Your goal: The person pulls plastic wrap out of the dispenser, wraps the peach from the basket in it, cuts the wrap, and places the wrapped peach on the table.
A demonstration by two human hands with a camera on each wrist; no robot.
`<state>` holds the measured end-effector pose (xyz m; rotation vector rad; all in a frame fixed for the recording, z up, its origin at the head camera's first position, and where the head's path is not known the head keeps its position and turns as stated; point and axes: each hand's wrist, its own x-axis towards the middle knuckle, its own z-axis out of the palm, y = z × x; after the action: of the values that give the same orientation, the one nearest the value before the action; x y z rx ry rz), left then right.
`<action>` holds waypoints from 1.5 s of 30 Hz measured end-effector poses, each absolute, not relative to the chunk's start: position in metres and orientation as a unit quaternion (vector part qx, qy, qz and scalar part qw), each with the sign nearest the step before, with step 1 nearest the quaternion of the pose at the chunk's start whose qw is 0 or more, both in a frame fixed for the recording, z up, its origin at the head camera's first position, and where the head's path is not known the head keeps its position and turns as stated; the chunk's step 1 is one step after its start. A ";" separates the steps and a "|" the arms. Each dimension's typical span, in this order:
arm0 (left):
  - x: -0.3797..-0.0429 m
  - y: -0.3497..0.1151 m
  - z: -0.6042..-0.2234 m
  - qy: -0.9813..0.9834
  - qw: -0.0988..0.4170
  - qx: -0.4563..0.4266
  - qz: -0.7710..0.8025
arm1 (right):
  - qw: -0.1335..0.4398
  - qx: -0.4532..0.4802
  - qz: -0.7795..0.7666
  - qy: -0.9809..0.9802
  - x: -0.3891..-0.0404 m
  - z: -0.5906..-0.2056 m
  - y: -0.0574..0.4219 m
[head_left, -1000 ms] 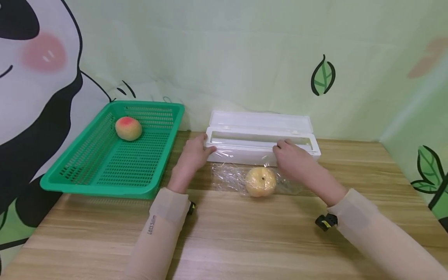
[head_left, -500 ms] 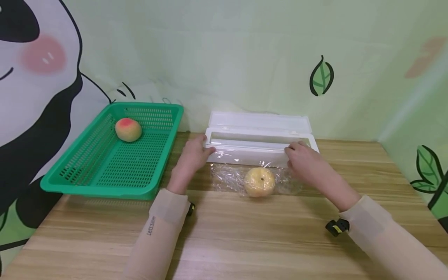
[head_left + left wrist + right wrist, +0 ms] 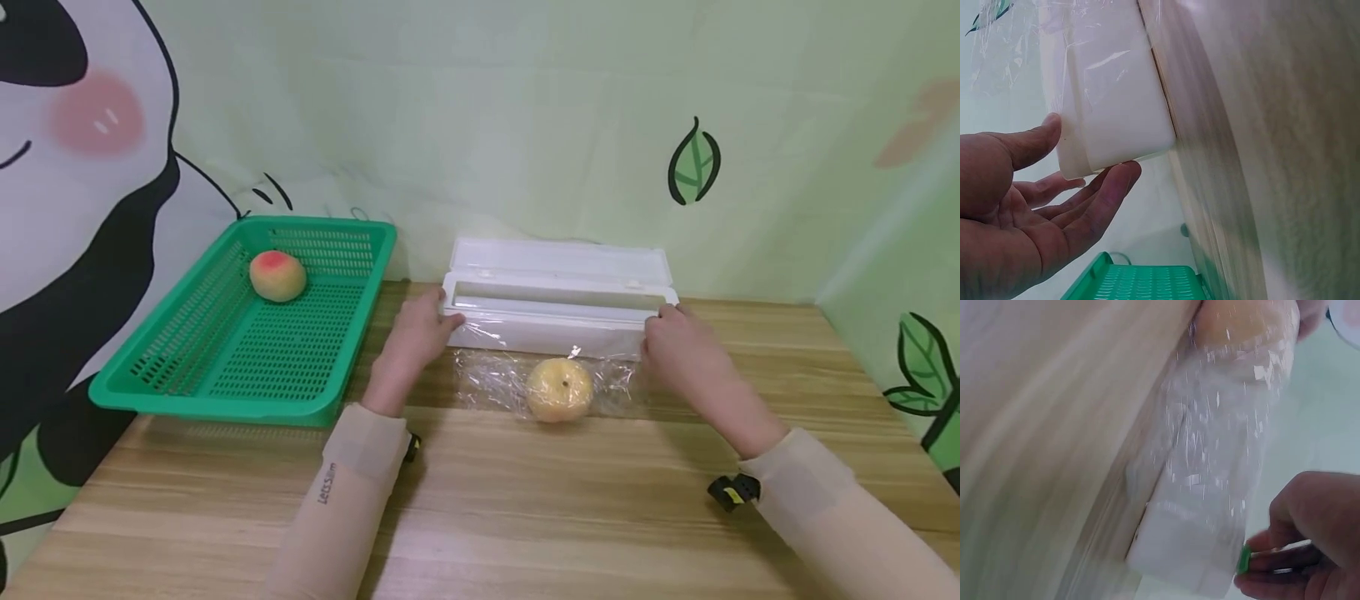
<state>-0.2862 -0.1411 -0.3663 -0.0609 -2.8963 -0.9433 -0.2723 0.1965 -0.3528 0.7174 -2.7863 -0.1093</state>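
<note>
Cling film (image 3: 487, 382), draped from the white dispenser (image 3: 562, 323) to a yellow fruit (image 3: 558, 390) just in front of it. Grips the dispenser's left end with the left hand (image 3: 416, 329); pinches a green slider (image 3: 1244, 559) at its right end with the right (image 3: 686, 346). Apparently nears the end of a cut across the film; next, seemingly, calls for checking the severed edge and lifting it clear of the dispenser.

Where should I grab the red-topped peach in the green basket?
I'd reach down from above and hold the peach round its middle, pinching from opposite sides. It's round, nothing covers it, and the green basket is open on top. The peach sits toward the basket's far left corner, so coming sideways would probably be cramped.
</note>
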 end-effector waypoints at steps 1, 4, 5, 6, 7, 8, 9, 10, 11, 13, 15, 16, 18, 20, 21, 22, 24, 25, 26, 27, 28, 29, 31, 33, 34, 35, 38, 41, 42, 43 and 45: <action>-0.286 -0.141 -0.366 -0.950 0.049 -0.020 -0.308 | 0.130 0.238 -0.034 -0.962 -0.272 -0.352 0.200; -0.285 -0.142 -0.365 -0.949 0.051 -0.020 -0.310 | 0.136 0.224 -0.008 -0.965 -0.271 -0.352 0.207; -0.284 -0.141 -0.365 -0.949 0.050 -0.020 -0.311 | 0.140 0.222 -0.002 -0.965 -0.270 -0.352 0.208; -0.284 -0.141 -0.365 -0.948 0.050 -0.020 -0.312 | 0.144 0.220 0.004 -0.965 -0.269 -0.352 0.209; -0.285 -0.141 -0.366 -0.948 0.050 -0.020 -0.314 | 0.148 0.217 0.009 -0.965 -0.269 -0.353 0.211; -0.285 -0.140 -0.366 -0.947 0.049 -0.021 -0.316 | 0.150 0.213 0.016 -0.965 -0.268 -0.354 0.212; -0.285 -0.140 -0.366 -0.947 0.049 -0.021 -0.316 | 0.153 0.209 0.023 -0.966 -0.267 -0.354 0.213; -0.285 -0.140 -0.366 -0.947 0.048 -0.022 -0.316 | 0.157 0.202 0.031 -0.966 -0.266 -0.355 0.214; -0.285 -0.140 -0.366 -0.948 0.047 -0.024 -0.315 | 0.161 0.197 0.037 -0.966 -0.265 -0.356 0.216; -0.285 -0.140 -0.365 -0.948 0.050 -0.026 -0.314 | 0.170 0.184 0.050 -0.967 -0.263 -0.358 0.217; -0.285 -0.141 -0.365 -0.947 0.052 -0.028 -0.315 | 0.182 0.168 0.063 -0.967 -0.260 -0.359 0.217; -0.285 -0.142 -0.365 -0.946 0.053 -0.030 -0.318 | 0.189 0.160 0.067 -0.967 -0.259 -0.360 0.217; -0.285 -0.143 -0.366 -0.944 0.054 -0.029 -0.323 | 0.209 0.153 0.067 -0.964 -0.257 -0.360 0.213; -0.285 -0.144 -0.366 -0.943 0.051 -0.026 -0.329 | 0.230 0.162 0.070 -0.957 -0.255 -0.360 0.207; -0.284 -0.145 -0.367 -0.942 0.047 -0.024 -0.332 | 0.243 0.179 0.077 -0.950 -0.255 -0.360 0.203; -0.284 -0.145 -0.367 -0.941 0.045 -0.023 -0.334 | 0.252 0.202 0.089 -0.942 -0.254 -0.361 0.199; -0.284 -0.146 -0.367 -0.940 0.040 -0.021 -0.338 | 0.260 0.261 0.116 -0.922 -0.251 -0.361 0.189; -0.284 -0.147 -0.366 -0.940 0.037 -0.022 -0.340 | 0.252 0.291 0.128 -0.914 -0.249 -0.361 0.184; -0.284 -0.147 -0.366 -0.939 0.033 -0.024 -0.342 | 0.242 0.320 0.137 -0.906 -0.247 -0.361 0.179; -0.283 -0.148 -0.365 -0.938 0.029 -0.026 -0.346 | 0.224 0.345 0.143 -0.900 -0.244 -0.361 0.174; -0.283 -0.149 -0.364 -0.937 0.024 -0.029 -0.347 | 0.200 0.363 0.143 -0.899 -0.241 -0.361 0.170; -0.283 -0.149 -0.363 -0.936 0.018 -0.029 -0.349 | 0.178 0.376 0.139 -0.899 -0.237 -0.362 0.166; -0.282 -0.150 -0.362 -0.934 0.004 -0.031 -0.355 | 0.133 0.385 0.125 -0.905 -0.231 -0.365 0.160; -0.281 -0.151 -0.360 -0.932 -0.008 -0.035 -0.361 | 0.102 0.382 0.116 -0.911 -0.227 -0.368 0.156; -0.281 -0.152 -0.359 -0.931 -0.013 -0.037 -0.362 | 0.093 0.380 0.114 -0.913 -0.226 -0.369 0.154; -0.281 -0.152 -0.359 -0.930 -0.017 -0.040 -0.364 | 0.088 0.377 0.113 -0.915 -0.225 -0.371 0.153; -0.281 -0.155 -0.358 -0.926 -0.032 -0.047 -0.372 | 0.087 0.375 0.115 -0.916 -0.226 -0.375 0.152; -0.282 -0.157 -0.359 -0.922 -0.046 -0.053 -0.382 | 0.090 0.379 0.124 -0.913 -0.227 -0.379 0.151; -0.282 -0.157 -0.358 -0.919 -0.051 -0.056 -0.387 | 0.090 0.379 0.128 -0.912 -0.227 -0.380 0.151; -0.282 -0.157 -0.358 -0.917 -0.055 -0.060 -0.391 | 0.088 0.378 0.132 -0.912 -0.228 -0.381 0.150; -0.281 -0.157 -0.357 -0.911 -0.063 -0.067 -0.402 | 0.083 0.376 0.142 -0.912 -0.228 -0.382 0.150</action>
<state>-0.2813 -0.1572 -0.3567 -0.2182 -2.9827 -1.3147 -0.2276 0.1499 -0.3817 1.1220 -2.7235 0.4253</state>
